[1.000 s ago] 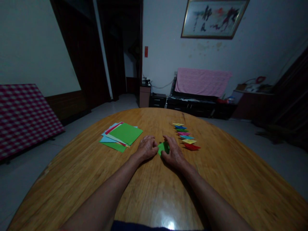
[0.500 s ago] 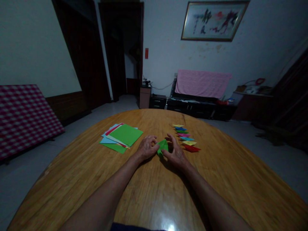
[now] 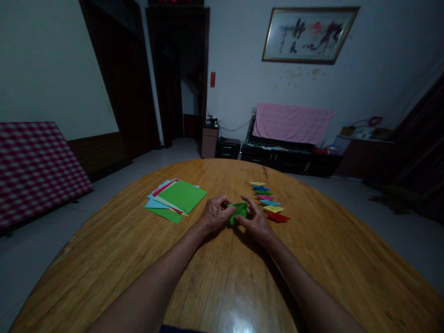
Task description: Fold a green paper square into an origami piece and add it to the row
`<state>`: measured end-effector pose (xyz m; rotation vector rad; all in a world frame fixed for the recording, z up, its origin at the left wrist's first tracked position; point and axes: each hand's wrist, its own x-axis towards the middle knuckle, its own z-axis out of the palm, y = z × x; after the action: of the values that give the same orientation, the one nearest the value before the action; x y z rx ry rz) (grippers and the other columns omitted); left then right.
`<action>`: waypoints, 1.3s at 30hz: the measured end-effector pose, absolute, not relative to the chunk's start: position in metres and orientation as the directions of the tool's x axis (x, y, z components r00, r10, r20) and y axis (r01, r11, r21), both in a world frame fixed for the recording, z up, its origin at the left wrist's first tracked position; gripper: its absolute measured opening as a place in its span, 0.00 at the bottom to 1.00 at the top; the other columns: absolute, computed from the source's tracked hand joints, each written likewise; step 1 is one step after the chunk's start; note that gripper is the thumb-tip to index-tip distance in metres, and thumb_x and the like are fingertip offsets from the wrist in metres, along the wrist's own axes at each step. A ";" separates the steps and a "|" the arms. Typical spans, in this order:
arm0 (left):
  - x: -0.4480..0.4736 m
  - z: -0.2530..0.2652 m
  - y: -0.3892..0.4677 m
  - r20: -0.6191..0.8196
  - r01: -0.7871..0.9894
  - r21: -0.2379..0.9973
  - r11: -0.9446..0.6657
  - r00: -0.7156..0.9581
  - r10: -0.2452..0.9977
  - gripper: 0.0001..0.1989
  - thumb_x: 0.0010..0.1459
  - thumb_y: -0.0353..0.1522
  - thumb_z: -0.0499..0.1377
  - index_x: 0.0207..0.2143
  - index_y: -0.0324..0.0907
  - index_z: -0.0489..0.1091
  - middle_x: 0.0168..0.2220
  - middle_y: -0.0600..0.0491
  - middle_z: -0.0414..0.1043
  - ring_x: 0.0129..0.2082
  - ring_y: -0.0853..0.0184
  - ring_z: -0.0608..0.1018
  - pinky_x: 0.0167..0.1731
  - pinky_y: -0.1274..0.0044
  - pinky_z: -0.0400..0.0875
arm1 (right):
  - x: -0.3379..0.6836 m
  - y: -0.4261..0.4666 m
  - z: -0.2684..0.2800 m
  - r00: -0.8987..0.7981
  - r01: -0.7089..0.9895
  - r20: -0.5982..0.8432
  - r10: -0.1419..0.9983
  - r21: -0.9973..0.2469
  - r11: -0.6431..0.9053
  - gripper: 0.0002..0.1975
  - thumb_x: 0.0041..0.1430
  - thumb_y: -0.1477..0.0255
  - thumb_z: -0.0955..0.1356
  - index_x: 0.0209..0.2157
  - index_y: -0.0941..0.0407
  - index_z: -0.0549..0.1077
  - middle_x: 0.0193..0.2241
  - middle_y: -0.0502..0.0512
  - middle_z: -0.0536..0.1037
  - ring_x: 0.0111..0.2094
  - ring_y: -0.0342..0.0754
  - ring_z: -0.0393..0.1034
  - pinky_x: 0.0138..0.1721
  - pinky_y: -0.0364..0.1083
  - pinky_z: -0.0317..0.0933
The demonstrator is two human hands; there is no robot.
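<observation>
A small piece of folded green paper (image 3: 239,212) is held between my two hands, just above the wooden table (image 3: 222,277). My left hand (image 3: 217,213) pinches its left side, thumb on the near face. On the right, my right hand (image 3: 255,223) grips the paper with its thumb low on the near face and its fingers behind. Part of the paper is hidden by the fingers. Close to my right hand lies a red folded paper boat (image 3: 277,217), the nearest in a row of several coloured folded boats (image 3: 265,198).
Left of my hands lies a loose stack of coloured paper sheets (image 3: 182,194), a green one on top. The round table's far edge curves ahead. Beyond it stand a low black cabinet (image 3: 277,155) and a pink cloth (image 3: 293,122) draped over something.
The green paper has turned and its upper edge now lies flatter. My left thumb has moved right across it, and both hands have closed in around it.
</observation>
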<state>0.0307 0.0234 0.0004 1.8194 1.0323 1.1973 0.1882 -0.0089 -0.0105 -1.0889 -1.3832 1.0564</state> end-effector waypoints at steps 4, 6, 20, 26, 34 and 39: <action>0.032 0.002 0.021 0.399 0.209 0.863 -0.459 0.274 0.875 0.05 0.49 0.31 0.58 0.25 0.38 0.70 0.22 0.57 0.67 0.23 0.73 0.69 0.24 0.82 0.61 | 0.190 -0.009 -0.010 0.012 0.120 0.237 0.971 -0.965 0.234 0.35 0.44 0.70 0.71 0.56 0.57 0.61 0.30 0.50 0.74 0.30 0.47 0.70 0.34 0.47 0.66; 0.032 0.004 0.021 0.400 0.213 0.861 -0.462 0.277 0.873 0.05 0.49 0.31 0.58 0.24 0.38 0.70 0.22 0.57 0.67 0.23 0.73 0.68 0.24 0.82 0.61 | 0.191 -0.008 -0.012 0.036 0.149 0.262 0.964 -0.956 0.254 0.34 0.45 0.69 0.71 0.55 0.57 0.62 0.29 0.50 0.74 0.30 0.47 0.70 0.33 0.47 0.66; 0.031 0.005 0.021 0.438 0.170 0.853 -0.493 0.281 0.854 0.05 0.49 0.30 0.59 0.24 0.37 0.72 0.22 0.55 0.69 0.25 0.72 0.70 0.27 0.81 0.62 | 0.193 -0.004 -0.018 0.091 0.245 0.313 0.945 -0.927 0.284 0.32 0.46 0.69 0.69 0.55 0.57 0.63 0.28 0.49 0.74 0.30 0.48 0.70 0.34 0.48 0.66; 0.030 0.005 0.021 0.385 0.158 0.886 -0.437 0.278 0.880 0.05 0.48 0.31 0.58 0.24 0.38 0.72 0.22 0.55 0.69 0.24 0.71 0.70 0.26 0.81 0.62 | 0.192 -0.004 -0.019 0.093 0.289 0.317 0.944 -0.916 0.279 0.31 0.46 0.69 0.69 0.54 0.56 0.64 0.27 0.49 0.73 0.30 0.48 0.69 0.33 0.47 0.66; 0.029 0.005 0.021 0.188 -0.028 0.982 -0.187 0.259 0.947 0.07 0.46 0.32 0.60 0.24 0.36 0.72 0.21 0.54 0.71 0.21 0.71 0.72 0.23 0.80 0.64 | 0.190 -0.009 -0.009 0.039 0.228 0.263 0.964 -0.942 0.248 0.32 0.45 0.70 0.69 0.54 0.57 0.63 0.35 0.54 0.74 0.34 0.49 0.71 0.35 0.47 0.66; 0.023 0.004 0.025 -0.012 -0.144 0.987 0.067 0.356 0.934 0.11 0.45 0.36 0.63 0.22 0.35 0.68 0.17 0.55 0.68 0.15 0.75 0.68 0.18 0.82 0.61 | 0.191 -0.009 -0.006 -0.007 0.223 0.228 0.974 -0.949 0.223 0.34 0.44 0.71 0.69 0.55 0.59 0.61 0.34 0.55 0.75 0.33 0.49 0.70 0.33 0.46 0.66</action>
<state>0.0227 0.0246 0.0040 1.2178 0.8517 0.9823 0.1913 -0.0092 -0.0062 -1.2022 -1.4562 0.9094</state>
